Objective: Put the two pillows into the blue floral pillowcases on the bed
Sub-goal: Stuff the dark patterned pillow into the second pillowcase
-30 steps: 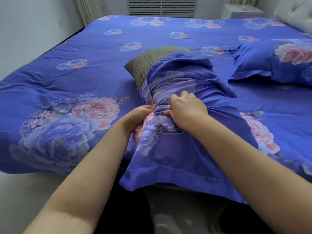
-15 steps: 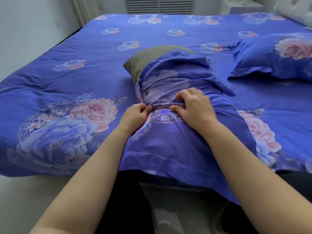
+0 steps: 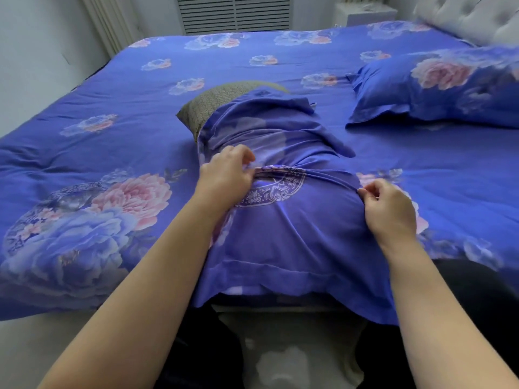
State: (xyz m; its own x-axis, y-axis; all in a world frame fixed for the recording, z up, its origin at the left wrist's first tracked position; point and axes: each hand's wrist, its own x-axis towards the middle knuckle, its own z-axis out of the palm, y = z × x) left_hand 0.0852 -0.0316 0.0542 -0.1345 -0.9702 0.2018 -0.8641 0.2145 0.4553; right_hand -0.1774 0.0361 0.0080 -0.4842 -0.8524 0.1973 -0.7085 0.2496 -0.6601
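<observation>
Bedroom, bed [image 3: 118, 153] spread with blue floral bedding. 1 olive pillow [image 3: 216, 103] is lain at the near edge, mid-bed, half sheathed in a pillowcase [image 3: 283, 226]; 1 cased pillow [image 3: 438, 88] is seen by the right edge. A bunched fold is pinched by the left hand [image 3: 227, 178]; the case's right side is pinched by the right hand [image 3: 389, 209]. Cloth is judged soft, light, slippery; best gripped at the open hem.

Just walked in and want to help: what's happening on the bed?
A person is working a pillowcase over an olive pillow. The left hand and right hand both pinch a bunched fold of the fabric. The pillow's far end is not covered yet. Another pillow, already in its blue floral case, lies to the right on the bed.
</observation>
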